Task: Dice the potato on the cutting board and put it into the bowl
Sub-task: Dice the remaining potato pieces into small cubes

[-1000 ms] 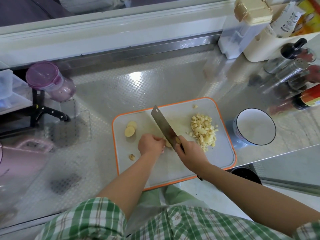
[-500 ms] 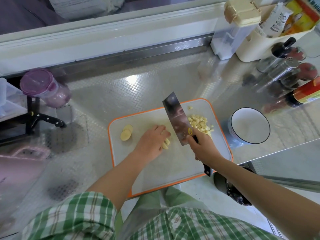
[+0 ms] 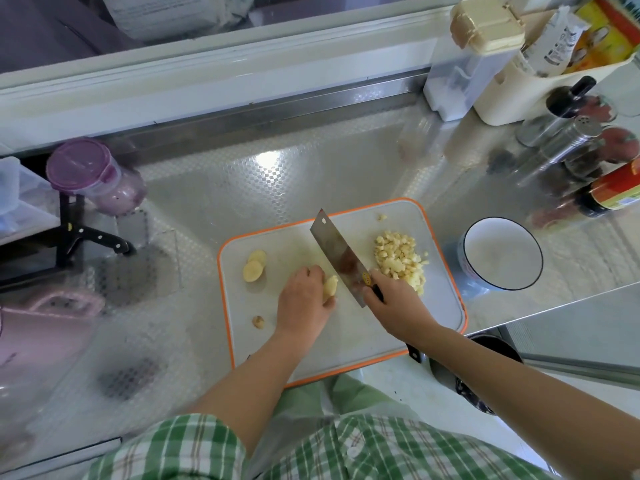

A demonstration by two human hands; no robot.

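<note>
Pins a potato chunk [image 3: 330, 288] to the board [image 3: 346, 344] with the left hand [image 3: 304, 299], fingers curled over it, claw-fashion. Looks pale yellow and peeled, moist on the cut face, with a rounded end poking out past the fingertips toward the blade. Grips the knife [image 3: 341, 256] by its handle in the right hand [image 3: 398, 306], fist closed, edge lowered just to the right of the left hand.

Has brought the blade back here within the last half second; before that, held it lifted and tilted over by the cut pile. Has also regathered the left hand, earlier spread loosely over cut strips, into this claw. Points, most likely, to a fresh run of cuts and not yet to any transfer.

Leaves a heap of dice [image 3: 400, 259] just beyond the right hand, close to the blade's far face. Leaves two slices [image 3: 254, 266] and a small scrap [image 3: 258, 321] left of the left hand, still whole. Keeps the bowl [image 3: 502, 254] empty, off the board, farther right of the right hand on the surface [image 3: 242, 188]. Seems well along with the dicing, with nothing bowled so far.
</note>
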